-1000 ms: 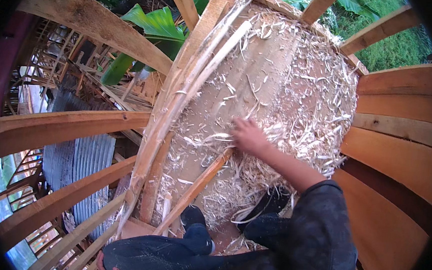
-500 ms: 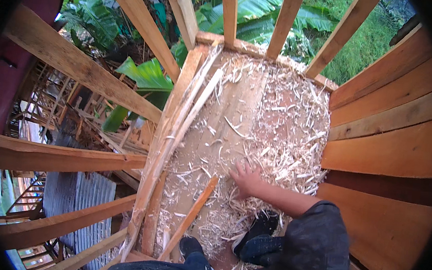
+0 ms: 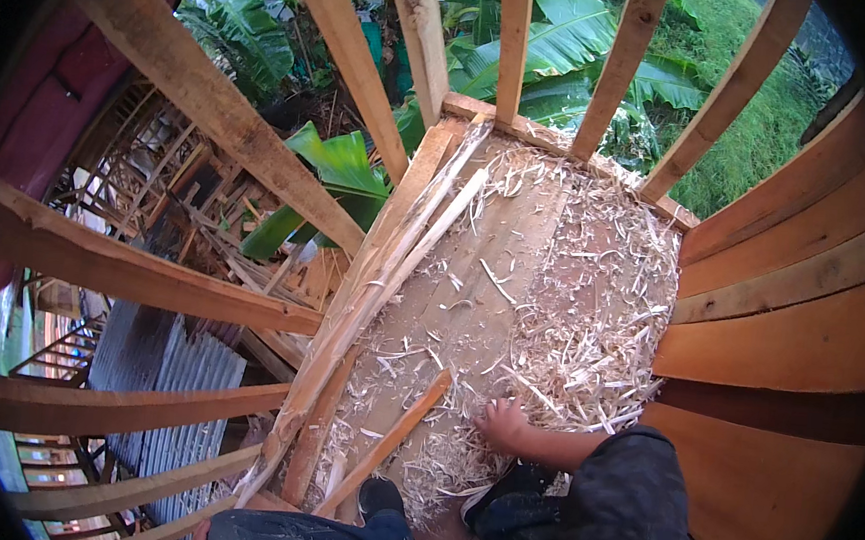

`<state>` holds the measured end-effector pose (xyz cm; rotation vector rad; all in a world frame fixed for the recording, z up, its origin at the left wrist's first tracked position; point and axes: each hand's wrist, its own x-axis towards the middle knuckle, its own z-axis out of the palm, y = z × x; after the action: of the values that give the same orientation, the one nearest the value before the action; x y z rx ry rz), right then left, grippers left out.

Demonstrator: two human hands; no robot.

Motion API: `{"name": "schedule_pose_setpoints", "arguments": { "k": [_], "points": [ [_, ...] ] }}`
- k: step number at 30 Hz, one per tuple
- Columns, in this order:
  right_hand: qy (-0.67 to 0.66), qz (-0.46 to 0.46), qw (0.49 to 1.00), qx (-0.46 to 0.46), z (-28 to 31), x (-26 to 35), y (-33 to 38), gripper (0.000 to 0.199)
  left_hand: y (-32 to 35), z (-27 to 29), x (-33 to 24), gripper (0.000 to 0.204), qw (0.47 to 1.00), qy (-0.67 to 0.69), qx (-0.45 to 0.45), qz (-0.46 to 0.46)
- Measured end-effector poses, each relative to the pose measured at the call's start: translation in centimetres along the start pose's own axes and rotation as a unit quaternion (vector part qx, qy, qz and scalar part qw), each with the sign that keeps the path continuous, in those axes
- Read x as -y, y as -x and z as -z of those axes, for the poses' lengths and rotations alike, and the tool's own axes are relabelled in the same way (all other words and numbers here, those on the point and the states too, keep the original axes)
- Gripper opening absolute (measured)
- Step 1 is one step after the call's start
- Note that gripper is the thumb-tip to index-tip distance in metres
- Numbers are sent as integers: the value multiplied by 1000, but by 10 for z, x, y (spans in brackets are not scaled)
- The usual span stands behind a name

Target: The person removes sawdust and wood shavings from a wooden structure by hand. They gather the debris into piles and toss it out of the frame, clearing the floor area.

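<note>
The pale wood shavings (image 3: 576,375) lie right of the short batten (image 3: 396,438), in a loose, curly drift, with thinner strands scattered around its far end. They look very light, springy and brittle; single curls would probably snap or slip away, so a broad scoop from beneath the thick part of the drift should suit better than a fingertip pick. The batten itself looks stiff and fairly light, best taken around its middle, minding splinters along its edges.

The right hand (image 3: 504,425) is just right of the batten's far end, palm down at the near edge of the drift. Its fingers are loosely bent and slightly apart; its underside is hidden, so whether it pinches any strands I cannot tell. The left hand (image 3: 201,539) shows only partly, left of the batten's near end, beside the trouser knee (image 3: 254,531); its grip cannot be told.
</note>
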<state>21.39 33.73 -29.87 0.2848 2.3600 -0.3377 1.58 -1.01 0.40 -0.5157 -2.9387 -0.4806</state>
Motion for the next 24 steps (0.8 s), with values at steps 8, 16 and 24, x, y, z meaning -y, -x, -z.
{"name": "schedule_pose_setpoints", "arguments": {
  "k": [8,16,24],
  "points": [
    [41,-48,998,25,13,-68,2,42,5,3,11,49,998,54,-13,6],
    [-140,-311,915,-215,19,-215,24,45,-2,-3,34,53,998,56,38,10],
    [-239,-203,948,-60,29,-131,17,115,-4,-1,21,54,999,28,30,-3]
  ]
}}
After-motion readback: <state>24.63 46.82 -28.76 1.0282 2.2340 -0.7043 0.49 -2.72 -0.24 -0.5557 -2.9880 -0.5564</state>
